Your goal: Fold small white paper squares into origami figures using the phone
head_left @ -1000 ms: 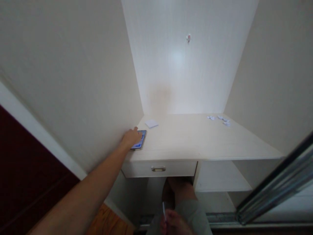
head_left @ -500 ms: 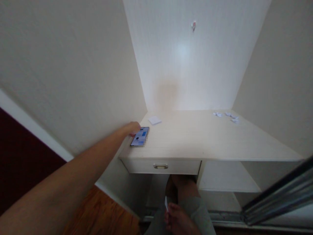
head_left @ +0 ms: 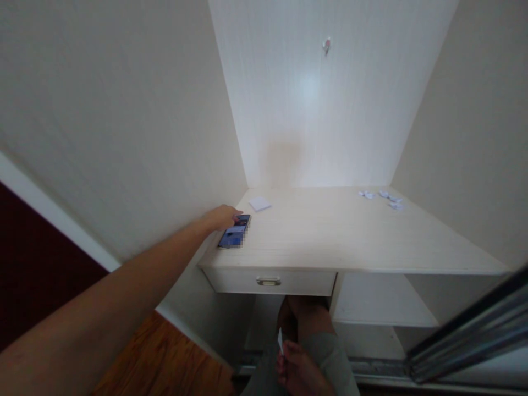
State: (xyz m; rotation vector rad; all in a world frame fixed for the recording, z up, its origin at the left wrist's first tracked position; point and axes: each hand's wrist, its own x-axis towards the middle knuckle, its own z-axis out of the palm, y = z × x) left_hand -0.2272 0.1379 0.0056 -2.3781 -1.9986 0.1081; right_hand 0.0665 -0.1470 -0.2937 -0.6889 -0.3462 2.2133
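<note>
A smartphone [head_left: 235, 233] with a lit screen lies flat at the left end of the white desktop, close to the side wall. My left hand [head_left: 225, 216] is over its far left edge, the index finger stretched out above the upper part of the screen; the other fingers are partly hidden. Low in my lap, my right hand [head_left: 297, 365] is closed on a small white piece of paper [head_left: 280, 340], which sticks up from between its fingers. Just beyond the phone lies a square white pad of paper [head_left: 260, 204].
Several small folded white papers [head_left: 389, 198] lie at the desktop's back right. Below the desktop [head_left: 322, 242] is a drawer with a metal handle [head_left: 268, 281], and shelves [head_left: 383, 300] are to its right. A hook [head_left: 326, 45] is on the back wall. My legs are under the drawer.
The picture on the phone screen has changed and darkened. My left hand has shifted slightly, its index finger now reaching past the phone's top edge. My right hand stays with the paper.
</note>
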